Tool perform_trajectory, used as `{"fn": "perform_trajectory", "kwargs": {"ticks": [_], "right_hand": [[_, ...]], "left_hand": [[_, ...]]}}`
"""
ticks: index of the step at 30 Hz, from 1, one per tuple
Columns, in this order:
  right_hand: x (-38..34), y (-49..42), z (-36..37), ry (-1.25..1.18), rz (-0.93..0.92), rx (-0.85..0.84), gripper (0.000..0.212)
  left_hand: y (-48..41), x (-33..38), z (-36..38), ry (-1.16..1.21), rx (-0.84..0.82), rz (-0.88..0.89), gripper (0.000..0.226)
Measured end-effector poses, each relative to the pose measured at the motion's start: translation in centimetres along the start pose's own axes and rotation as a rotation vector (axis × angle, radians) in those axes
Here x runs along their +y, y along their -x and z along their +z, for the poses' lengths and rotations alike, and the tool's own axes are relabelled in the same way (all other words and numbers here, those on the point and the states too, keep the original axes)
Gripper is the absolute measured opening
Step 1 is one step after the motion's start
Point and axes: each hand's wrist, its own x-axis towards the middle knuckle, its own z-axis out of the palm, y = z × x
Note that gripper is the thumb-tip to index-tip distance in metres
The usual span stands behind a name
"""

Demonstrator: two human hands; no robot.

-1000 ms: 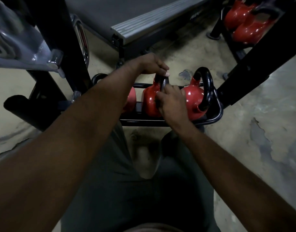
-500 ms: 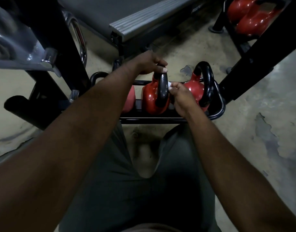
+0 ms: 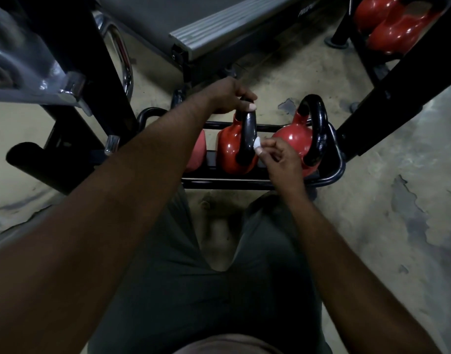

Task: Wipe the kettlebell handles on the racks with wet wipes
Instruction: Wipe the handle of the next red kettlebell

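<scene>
Three red kettlebells sit in a low black rack point(image 3: 334, 172) on the floor in front of my knees. My left hand point(image 3: 227, 97) grips the top of the black handle point(image 3: 248, 134) of the middle kettlebell point(image 3: 229, 154). My right hand point(image 3: 280, 154) pinches a small white wet wipe point(image 3: 257, 143) against the right side of that handle. The right kettlebell point(image 3: 293, 139) stands beside it with its black handle point(image 3: 318, 129) free. My left forearm hides most of the left kettlebell point(image 3: 197, 154).
A second rack with red kettlebells point(image 3: 390, 24) stands at the top right behind a slanted black post point(image 3: 398, 88). A grey treadmill deck point(image 3: 219, 29) lies beyond the rack. Black machine frames and chrome bars point(image 3: 122, 54) crowd the left. Worn concrete floor point(image 3: 398, 200) spreads right.
My right hand has slid off the middle kettlebell's handle toward its right side and lower, now showing the white wipe in its fingertips. My left hand has kept its grip on the handle top.
</scene>
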Motion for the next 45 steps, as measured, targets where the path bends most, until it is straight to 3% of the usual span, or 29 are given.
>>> {"fn": "perform_trajectory", "kwargs": {"ticks": [7, 14, 19, 22, 25, 30, 33, 39, 43, 45], "right_hand": [[0.9, 1.5, 2.1, 0.532, -0.447, 0.182, 0.018], [-0.3, -0.8, 2.7, 0.968, -0.682, 0.117, 0.015], [0.0, 0.5, 3.7, 1.19, -0.653, 0.102, 0.017], [-2.9, -0.9, 4.8, 1.285, -0.529, 0.186, 0.019], [-3.0, -0.6, 5.5, 1.375, -0.453, 0.153, 0.024], [0.1, 1.2, 4.1, 1.245, -0.572, 0.144, 0.023], [1.4, 2.1, 2.6, 1.141, -0.613, 0.216, 0.012], [1.0, 1.6, 0.6, 0.919, -0.476, 0.269, 0.014], [2.2, 1.8, 1.6, 0.485, -0.2, 0.265, 0.012], [2.7, 2.7, 2.5, 0.35, -0.15, 0.234, 0.009]], "left_hand": [[0.7, 0.4, 0.1, -0.032, 0.016, 0.022, 0.041], [1.0, 0.1, 0.3, -0.081, 0.019, 0.062, 0.044], [1.0, 0.0, 0.1, -0.082, 0.018, 0.091, 0.045], [0.9, -0.3, 0.2, -0.08, 0.008, 0.094, 0.046], [1.0, -0.2, 0.1, -0.094, 0.011, 0.099, 0.047], [0.9, -0.3, 0.1, -0.111, 0.023, 0.102, 0.047], [0.9, -0.5, 0.3, -0.078, 0.037, 0.093, 0.046], [0.7, -0.6, 0.7, -0.038, 0.049, 0.075, 0.044], [1.0, -0.5, 0.7, -0.021, 0.05, 0.071, 0.043], [0.9, -0.4, 0.6, -0.024, 0.052, 0.064, 0.043]]}}
